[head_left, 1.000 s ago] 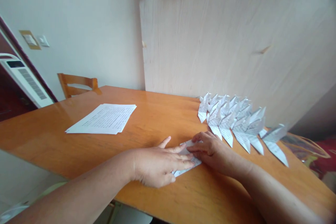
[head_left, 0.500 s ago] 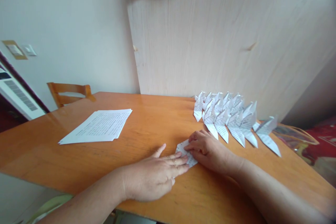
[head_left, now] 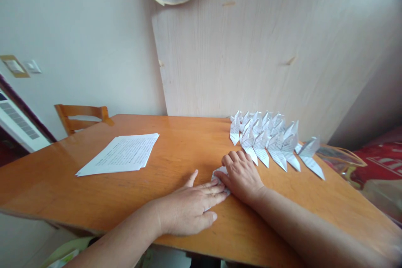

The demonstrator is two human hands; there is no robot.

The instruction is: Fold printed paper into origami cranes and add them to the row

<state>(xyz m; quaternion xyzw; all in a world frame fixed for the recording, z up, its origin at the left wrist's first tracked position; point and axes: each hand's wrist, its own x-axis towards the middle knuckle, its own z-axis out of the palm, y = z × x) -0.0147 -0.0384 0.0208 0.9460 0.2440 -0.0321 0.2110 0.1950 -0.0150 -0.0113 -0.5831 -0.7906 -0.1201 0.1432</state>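
A small folded piece of printed paper [head_left: 221, 170] lies on the wooden table, mostly covered by both hands. My left hand [head_left: 190, 207] rests flat across it, thumb spread away and fingertips pressing the sheet down. From the right, my right hand [head_left: 241, 176] bends over the same paper with curled fingers, its thumb pressed on the paper close to the left fingertips. Just beyond this hand stand several folded paper figures [head_left: 277, 150] in rows, with upright points and flat pointed tails. They carry printed text too.
A stack of printed sheets [head_left: 122, 155] lies on the left of the wooden table [head_left: 185, 138]. Behind the table's far left edge is a wooden chair [head_left: 83, 113]. Red and clear plastic bags [head_left: 380, 163] sit past the right edge. A wall stands behind.
My right hand has shifted slightly left and turned more upright over the paper, hiding more of it. My left hand stays flat on it. The view has tilted up a little.
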